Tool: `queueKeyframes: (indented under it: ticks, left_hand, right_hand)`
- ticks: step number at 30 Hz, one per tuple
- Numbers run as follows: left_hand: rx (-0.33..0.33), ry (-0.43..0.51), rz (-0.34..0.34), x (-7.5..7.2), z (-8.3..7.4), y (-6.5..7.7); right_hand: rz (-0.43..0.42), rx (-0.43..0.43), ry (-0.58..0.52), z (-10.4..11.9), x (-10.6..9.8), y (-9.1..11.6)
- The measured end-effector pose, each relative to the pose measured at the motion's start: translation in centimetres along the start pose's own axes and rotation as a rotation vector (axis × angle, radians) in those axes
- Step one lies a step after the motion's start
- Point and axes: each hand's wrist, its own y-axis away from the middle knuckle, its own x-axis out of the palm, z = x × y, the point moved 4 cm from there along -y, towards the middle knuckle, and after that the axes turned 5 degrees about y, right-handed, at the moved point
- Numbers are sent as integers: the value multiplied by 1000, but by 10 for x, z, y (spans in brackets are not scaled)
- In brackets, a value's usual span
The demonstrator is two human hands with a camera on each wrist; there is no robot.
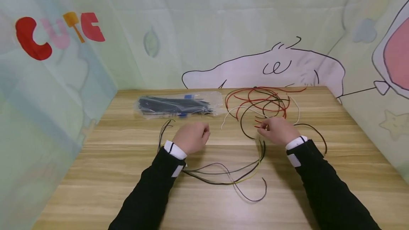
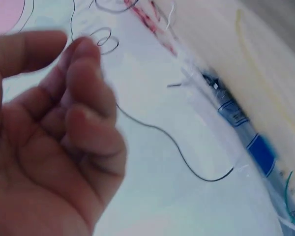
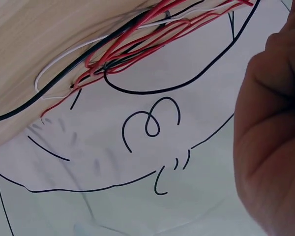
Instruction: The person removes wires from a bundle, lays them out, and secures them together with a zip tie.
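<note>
- Left hand [image 1: 191,137]: fingers loosely curled, visibly holding nothing; right hand [image 1: 278,130]: fingers bent, cannot tell whether gripping.
- Two wire groups: tangled thin red-black-white wires [image 1: 259,101], right of centre; curving black-grey-yellow wires [image 1: 231,184], lower centre.
- One clear plastic bag [image 1: 215,99] of dark strips [image 1: 169,105], left of centre.
- Wood-grain table [image 1: 112,187]; pastel cartoon-printed backdrop [image 1: 204,20].
</note>
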Motion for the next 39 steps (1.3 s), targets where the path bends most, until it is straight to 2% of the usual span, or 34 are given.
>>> queueKeyframes:
  ticks: [3, 6, 9, 13, 17, 22, 28, 34, 39]
  left_hand:
    - [11, -21, -118, -5, -5, -6]
    - [13, -29, -174, -4, -12, -14]
    - [-21, -22, -163, 2, -17, -24]
    - [-105, -14, -113, 11, -14, -32]
    - [-150, -28, -71, 18, -12, -37]
    - [-144, -64, -68, 26, -15, -43]
    - [-95, -91, -74, 34, -22, -45]
    - [-71, -54, -88, 34, -28, -43]
    - [-81, -34, -80, 32, -31, -43]
  right_hand:
    - [11, 14, 18, 3, 4, -5]
    - [24, 31, 26, 10, 8, -11]
    - [44, 57, 27, 17, 11, -16]
    - [112, 98, 36, 22, 22, -23]
    - [132, 89, 59, 23, 27, -24]
    - [97, 60, 79, 23, 26, -22]
    - [140, 33, 114, 25, 32, -20]
    - [154, 52, 135, 28, 32, -23]
    - [91, 46, 124, 37, 25, -23]
